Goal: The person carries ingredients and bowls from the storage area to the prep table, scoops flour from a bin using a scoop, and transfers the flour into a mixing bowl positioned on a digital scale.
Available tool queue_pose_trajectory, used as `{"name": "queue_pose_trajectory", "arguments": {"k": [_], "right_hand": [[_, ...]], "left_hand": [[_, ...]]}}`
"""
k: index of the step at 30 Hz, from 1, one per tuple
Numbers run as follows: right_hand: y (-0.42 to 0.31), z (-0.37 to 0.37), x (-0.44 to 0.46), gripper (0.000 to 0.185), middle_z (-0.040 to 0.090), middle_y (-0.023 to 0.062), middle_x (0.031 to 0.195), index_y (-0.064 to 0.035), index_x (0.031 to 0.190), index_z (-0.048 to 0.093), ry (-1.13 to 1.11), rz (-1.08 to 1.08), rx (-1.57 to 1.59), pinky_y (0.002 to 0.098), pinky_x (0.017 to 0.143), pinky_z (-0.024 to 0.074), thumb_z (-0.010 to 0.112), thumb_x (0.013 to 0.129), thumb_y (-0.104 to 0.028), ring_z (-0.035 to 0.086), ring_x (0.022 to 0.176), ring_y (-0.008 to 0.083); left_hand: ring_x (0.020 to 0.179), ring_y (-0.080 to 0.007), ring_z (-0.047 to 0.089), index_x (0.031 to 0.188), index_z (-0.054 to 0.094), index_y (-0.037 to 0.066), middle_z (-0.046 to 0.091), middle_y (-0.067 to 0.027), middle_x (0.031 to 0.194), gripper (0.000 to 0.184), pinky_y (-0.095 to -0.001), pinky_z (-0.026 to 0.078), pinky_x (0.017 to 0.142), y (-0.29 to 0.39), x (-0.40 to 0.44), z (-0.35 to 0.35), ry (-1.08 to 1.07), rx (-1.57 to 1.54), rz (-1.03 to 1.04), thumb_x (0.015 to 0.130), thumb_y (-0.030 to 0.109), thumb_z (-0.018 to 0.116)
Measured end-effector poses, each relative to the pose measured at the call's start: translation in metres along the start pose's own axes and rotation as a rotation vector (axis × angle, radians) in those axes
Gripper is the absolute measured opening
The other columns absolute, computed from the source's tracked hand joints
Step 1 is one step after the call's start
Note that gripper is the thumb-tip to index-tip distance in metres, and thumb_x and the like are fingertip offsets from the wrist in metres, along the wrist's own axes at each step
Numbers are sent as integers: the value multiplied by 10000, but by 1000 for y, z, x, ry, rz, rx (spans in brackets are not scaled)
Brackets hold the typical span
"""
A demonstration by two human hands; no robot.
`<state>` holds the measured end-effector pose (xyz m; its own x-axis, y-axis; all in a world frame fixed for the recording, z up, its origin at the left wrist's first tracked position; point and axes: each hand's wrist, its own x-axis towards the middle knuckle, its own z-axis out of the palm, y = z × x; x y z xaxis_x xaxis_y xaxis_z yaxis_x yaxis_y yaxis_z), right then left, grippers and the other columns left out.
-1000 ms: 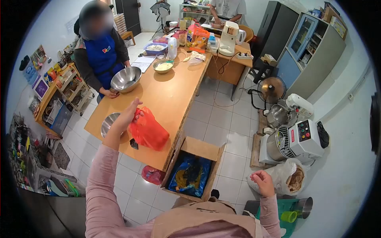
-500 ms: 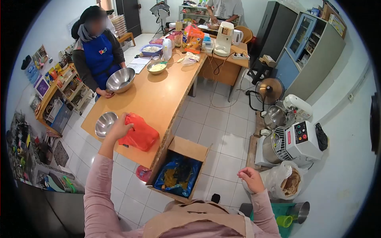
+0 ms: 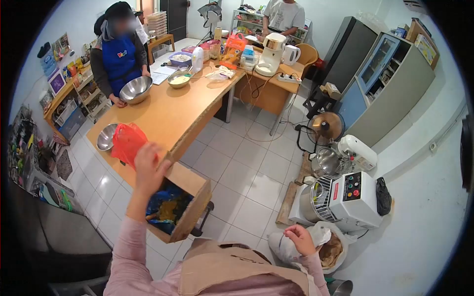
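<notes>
My left hand [image 3: 148, 168] reaches over the near corner of an open cardboard box [image 3: 187, 221], beside its raised flap. Motion blurs its fingers, and whether they grip the flap is unclear. Just beyond the hand, a red plastic bag [image 3: 127, 144] stands on the wooden table [image 3: 168, 111]. Inside the box lies crumpled blue plastic [image 3: 180, 194] with a yellowish-brown mass [image 3: 169, 209] on it. My right hand [image 3: 301, 240] hangs in the air at the right, loosely curled, fingers apart, holding nothing. A metal bowl [image 3: 106, 138] sits left of the bag.
Across the table a person in a blue apron [image 3: 121, 59] holds a large metal bowl [image 3: 136, 91]. Another person [image 3: 284, 17] stands at the back. A dough mixer [image 3: 350, 197], a stand mixer [image 3: 358, 152] and an open white sack [image 3: 332, 249] line the right side.
My left hand has come away from the bag's top, down and nearer to the box flap. The view has shifted right, and the box now overlaps the table's corner. My right hand stays raised.
</notes>
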<state>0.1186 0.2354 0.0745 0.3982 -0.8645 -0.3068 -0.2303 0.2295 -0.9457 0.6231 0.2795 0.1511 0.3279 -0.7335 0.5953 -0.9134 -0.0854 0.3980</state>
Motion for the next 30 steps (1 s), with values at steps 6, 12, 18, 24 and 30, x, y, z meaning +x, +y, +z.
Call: {"name": "queue_pose_trajectory", "arguments": {"k": [6,12,18,24,30], "right_hand": [[-6,0,36,144,616,10,851,-22,937,602,-76,-80,-83,227,706,449,602,856,-141,550,770,71],[-34,-1,67,184,606,0,800,-32,953,609,-67,-79,-114,228,665,441,596,864,-192,521,720,68],[-21,-30,60,173,616,22,806,-24,950,604,225,-124,-68,242,684,451,598,853,-167,550,742,81],[8,-21,-7,144,621,55,794,-22,909,585,619,-202,56,270,682,462,620,815,-125,568,732,113],[82,11,-125,122,614,40,782,-23,876,591,1114,-18,145,257,673,455,628,804,-114,555,720,101]], "left_hand": [[1071,-325,502,961,581,61,550,-135,1102,269,-400,393,907,79,-33,61,-217,-315,26,727,137,689],[964,-314,541,897,596,51,577,-122,1003,177,-383,434,827,127,-14,121,-368,-558,103,738,77,668],[577,-132,496,819,599,37,566,-57,755,94,-242,406,515,203,2,184,-754,-857,227,771,70,673],[566,-141,474,753,584,24,531,-57,657,81,-257,393,527,283,-15,232,-1176,-1040,588,774,53,657],[555,-140,434,678,494,12,482,-52,615,179,-252,362,522,355,-60,243,-1354,-1147,843,784,50,633]]}}
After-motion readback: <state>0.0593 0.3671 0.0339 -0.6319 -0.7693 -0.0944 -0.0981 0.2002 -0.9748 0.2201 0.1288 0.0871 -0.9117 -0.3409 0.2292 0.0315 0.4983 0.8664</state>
